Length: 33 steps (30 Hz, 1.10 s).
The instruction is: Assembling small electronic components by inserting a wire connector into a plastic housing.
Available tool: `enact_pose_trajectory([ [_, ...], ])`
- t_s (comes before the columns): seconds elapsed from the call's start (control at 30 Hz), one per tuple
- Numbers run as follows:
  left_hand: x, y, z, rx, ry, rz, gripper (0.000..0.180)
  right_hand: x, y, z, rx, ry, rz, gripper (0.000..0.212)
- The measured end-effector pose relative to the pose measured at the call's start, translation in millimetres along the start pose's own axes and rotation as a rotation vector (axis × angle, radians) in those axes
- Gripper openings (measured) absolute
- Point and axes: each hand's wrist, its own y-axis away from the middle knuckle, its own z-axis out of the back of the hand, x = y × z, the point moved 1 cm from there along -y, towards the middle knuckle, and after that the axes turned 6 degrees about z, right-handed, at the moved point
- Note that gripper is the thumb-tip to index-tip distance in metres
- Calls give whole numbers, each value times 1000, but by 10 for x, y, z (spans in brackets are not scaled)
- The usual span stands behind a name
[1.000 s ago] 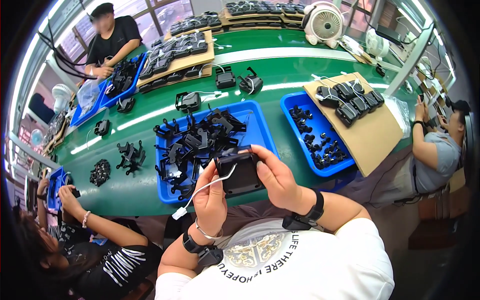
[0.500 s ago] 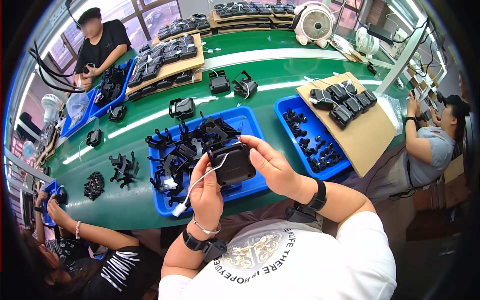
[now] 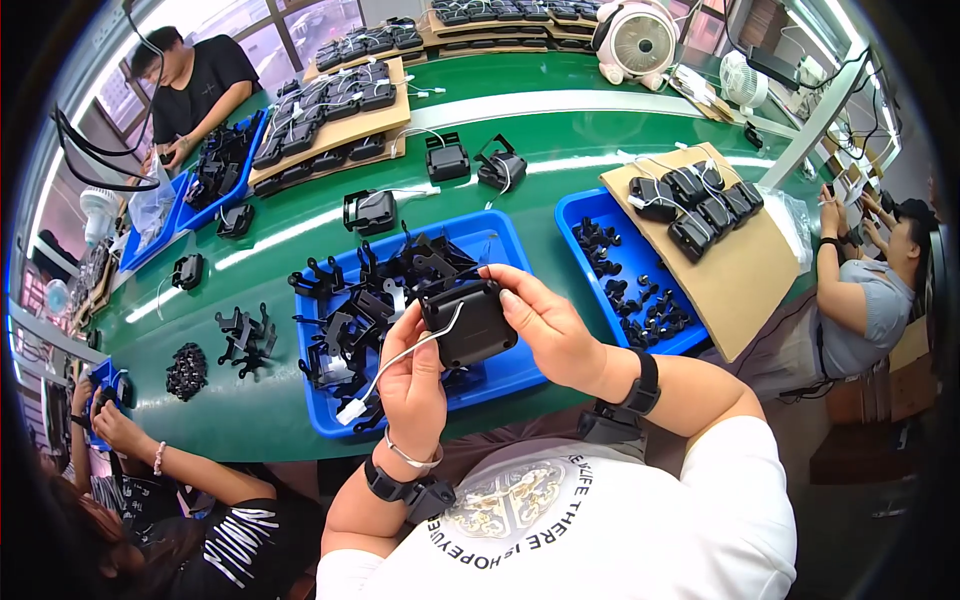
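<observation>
Between my two hands is a black square plastic device, its flat back facing up. My left hand grips its left side, thumb along the edge, with a white cable running out over the fingers to a white plug. Closed on the right side is my right hand, its thumb near the upper right corner. A thin dark part shows by my right fingertips; I cannot tell whether it is joined to the device. Beneath my hands, a blue tray holds a heap of black brackets.
At right, a second blue tray with black knobs is partly covered by cardboard bearing several cabled devices. Loose brackets and a small-parts pile lie left. Bracketed devices stand beyond. Co-workers sit around.
The held device has shifted slightly right and tilted a little. Its plug has swung slightly left. Both hands keep their grip. The co-worker at far left has bent lower.
</observation>
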Motion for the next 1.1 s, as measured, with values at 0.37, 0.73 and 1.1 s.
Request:
enact_pose_trajectory([
  [0.37, -55, 26, 80, 46, -5, -69, 43, 7, -2, 11, 138, -21, 60, 42],
  [0.73, -360, 150, 273, 478, -326, -40, 42, 231, -1036, 990, -189, -91, 107, 33],
  [1.1, -132, 625, 823, 603, -723, -17, 9, -446, -2298, 2623, -1009, 334, -249, 24],
])
